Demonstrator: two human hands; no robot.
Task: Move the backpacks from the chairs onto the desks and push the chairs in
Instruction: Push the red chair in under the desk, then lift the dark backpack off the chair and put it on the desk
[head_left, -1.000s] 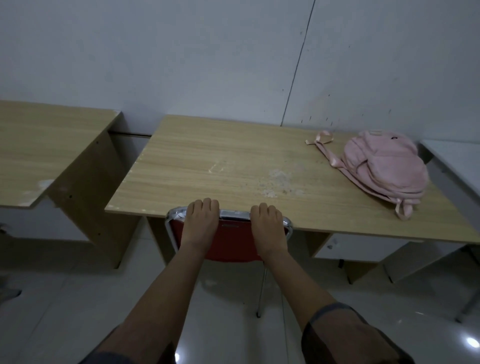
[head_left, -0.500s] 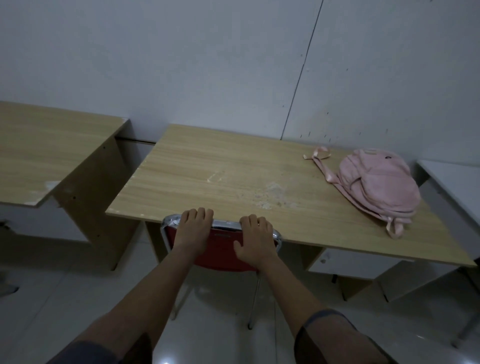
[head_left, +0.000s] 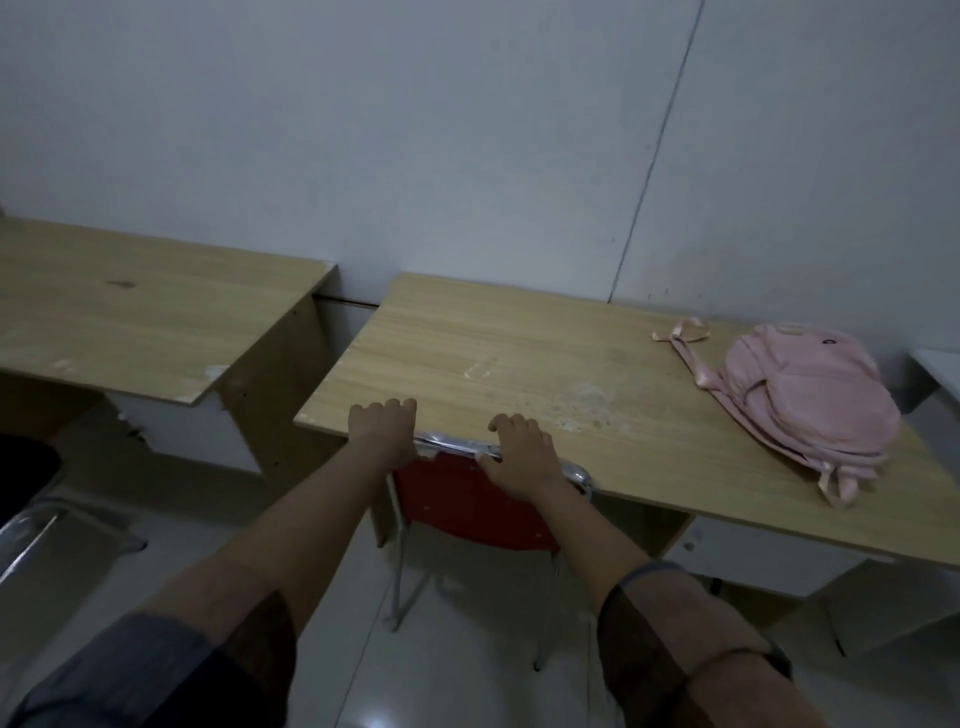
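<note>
A red chair (head_left: 467, 512) with a chrome top rail (head_left: 449, 447) stands tucked under the wooden desk (head_left: 519, 358), its back against the desk's front edge near the left corner. My left hand (head_left: 384, 431) grips the left end of the rail, fingers curled over it. My right hand (head_left: 519, 460) holds the rail further right, thumb on the near side and fingers bent over the top. A pink backpack (head_left: 805, 400) lies on the right part of the same desk, its straps trailing to the left.
A second wooden desk (head_left: 130, 312) stands to the left, separated by a narrow gap. Another chair with a dark seat (head_left: 23, 478) and chrome frame shows at the left edge. A white desk (head_left: 937, 364) borders the right. The floor is glossy tile.
The chair back has shifted leftwards along the desk's front edge, both hands staying on the rail. My view has swung left, bringing in more of the left desk and the dark chair.
</note>
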